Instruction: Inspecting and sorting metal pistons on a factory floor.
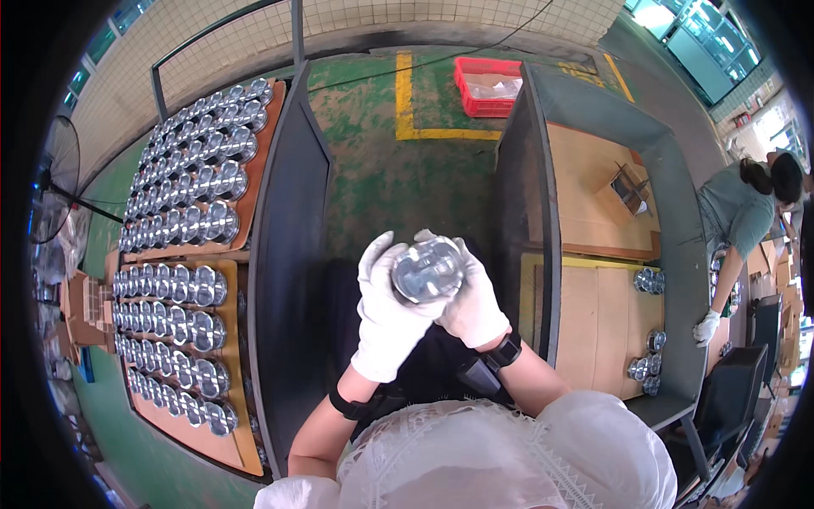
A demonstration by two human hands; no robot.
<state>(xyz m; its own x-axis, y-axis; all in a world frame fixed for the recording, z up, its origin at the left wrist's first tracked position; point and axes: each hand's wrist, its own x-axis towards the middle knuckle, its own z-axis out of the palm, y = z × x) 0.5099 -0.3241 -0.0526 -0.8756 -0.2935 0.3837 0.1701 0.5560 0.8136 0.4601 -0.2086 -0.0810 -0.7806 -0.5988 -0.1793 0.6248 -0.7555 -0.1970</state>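
Holding a shiny metal cylinder (pixel 427 270) up in front of the chest, both gloved hands wrap around it: the left hand (pixel 388 310) cups it from the left and below, fingers curled against its side, and the right hand (pixel 471 299) closes on it from the right, fingertips showing over its top edge. The cylinder sits between the two palms, its round face turned up toward the camera. Each wrist carries a black strap.

Well to the left of the left hand, rows of similar metal parts (pixel 182 318) lie packed on wooden trays (pixel 242 424) on a dark rack. To the right of the right hand, a grey tabletop (pixel 678 254) with raised sides holds wooden boards and a few more metal parts (pixel 646 366) near its right edge. Beyond that tabletop, another person (pixel 738 212) in a grey shirt leans over, one gloved hand resting on its rim. Farther ahead of the hands, a red crate (pixel 485 85) stands on the green floor (pixel 381 170).
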